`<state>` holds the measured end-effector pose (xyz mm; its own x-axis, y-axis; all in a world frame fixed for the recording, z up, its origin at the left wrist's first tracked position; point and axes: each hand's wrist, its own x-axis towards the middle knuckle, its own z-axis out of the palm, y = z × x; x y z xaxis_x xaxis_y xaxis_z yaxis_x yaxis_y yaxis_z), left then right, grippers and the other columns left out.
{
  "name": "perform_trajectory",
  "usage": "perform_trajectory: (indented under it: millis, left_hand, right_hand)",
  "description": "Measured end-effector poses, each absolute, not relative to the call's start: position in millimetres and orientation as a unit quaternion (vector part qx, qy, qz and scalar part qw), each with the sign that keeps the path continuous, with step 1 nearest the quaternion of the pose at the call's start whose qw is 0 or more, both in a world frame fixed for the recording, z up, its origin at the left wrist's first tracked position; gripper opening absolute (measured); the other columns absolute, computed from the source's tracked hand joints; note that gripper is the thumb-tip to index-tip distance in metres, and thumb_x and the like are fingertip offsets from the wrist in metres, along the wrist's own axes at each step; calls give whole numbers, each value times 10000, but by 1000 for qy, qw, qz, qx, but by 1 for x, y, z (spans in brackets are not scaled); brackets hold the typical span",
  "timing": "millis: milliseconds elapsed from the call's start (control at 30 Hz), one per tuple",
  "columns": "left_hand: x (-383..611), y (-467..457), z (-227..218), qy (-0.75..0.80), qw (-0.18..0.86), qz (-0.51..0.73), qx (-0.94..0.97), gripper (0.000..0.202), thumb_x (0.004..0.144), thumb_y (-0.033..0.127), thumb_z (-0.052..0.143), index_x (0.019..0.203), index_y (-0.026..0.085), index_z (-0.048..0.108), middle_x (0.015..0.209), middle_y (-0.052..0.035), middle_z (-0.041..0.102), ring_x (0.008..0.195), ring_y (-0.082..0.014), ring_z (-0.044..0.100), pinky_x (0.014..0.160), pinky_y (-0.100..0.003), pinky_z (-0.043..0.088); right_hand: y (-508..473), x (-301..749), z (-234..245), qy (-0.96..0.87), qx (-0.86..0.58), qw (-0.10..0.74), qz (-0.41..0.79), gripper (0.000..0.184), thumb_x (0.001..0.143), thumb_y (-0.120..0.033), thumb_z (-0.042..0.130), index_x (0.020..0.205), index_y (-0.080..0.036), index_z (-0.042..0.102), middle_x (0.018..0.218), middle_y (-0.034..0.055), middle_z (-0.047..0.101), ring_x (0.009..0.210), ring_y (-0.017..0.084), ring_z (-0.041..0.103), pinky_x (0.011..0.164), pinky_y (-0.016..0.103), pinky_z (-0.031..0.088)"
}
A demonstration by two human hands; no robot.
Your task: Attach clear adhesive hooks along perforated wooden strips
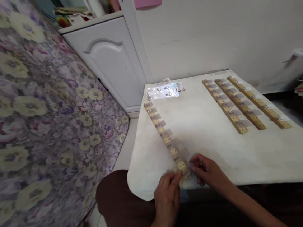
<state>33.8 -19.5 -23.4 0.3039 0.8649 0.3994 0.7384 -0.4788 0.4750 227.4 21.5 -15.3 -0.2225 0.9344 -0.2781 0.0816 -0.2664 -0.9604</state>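
A long, narrow wooden strip [166,138] lies slanted on the left side of the white-covered table. Small metal fittings and see-through plastic tabs sit in a row along it. My left hand [166,199] has its thumb and fingers closed on the strip's near end, by the table's front edge. Just right of that end, my right hand [211,175] pinches what looks like a small clear plastic tab [189,168]; its outline is faint, and I cannot tell whether it is fixed to the strip.
Three similar strips lie on the right: the left strip [224,106], the middle strip [239,103] and the right strip [258,102]. Clear packs of metal parts [162,91] rest at the back left. A wall backs the table [196,123]; a flowered curtain [46,121] hangs at left.
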Motion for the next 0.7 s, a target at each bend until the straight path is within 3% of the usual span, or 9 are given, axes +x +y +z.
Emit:
perform_trajectory:
  millis: [367, 700]
  left_hand:
    - [33, -16, -26, 507, 91, 289, 807, 421, 884, 119, 415, 1252, 296, 513, 963, -29, 578, 871, -147, 541, 724, -263, 489]
    - [33, -17, -25, 505, 84, 288, 809, 403, 881, 106, 419, 1239, 261, 523, 968, -41, 573, 873, -152, 534, 717, -266, 486]
  right_hand:
    - [22, 228, -12, -505, -526, 333, 597, 176, 799, -304, 535, 940, -217, 479, 645, -58, 535, 430, 87, 532, 398, 197, 442]
    - [20, 227, -10, -523, -535, 334, 573, 150, 814, -297, 520, 935, -216, 486, 630, -56, 533, 429, 100, 533, 399, 210, 444]
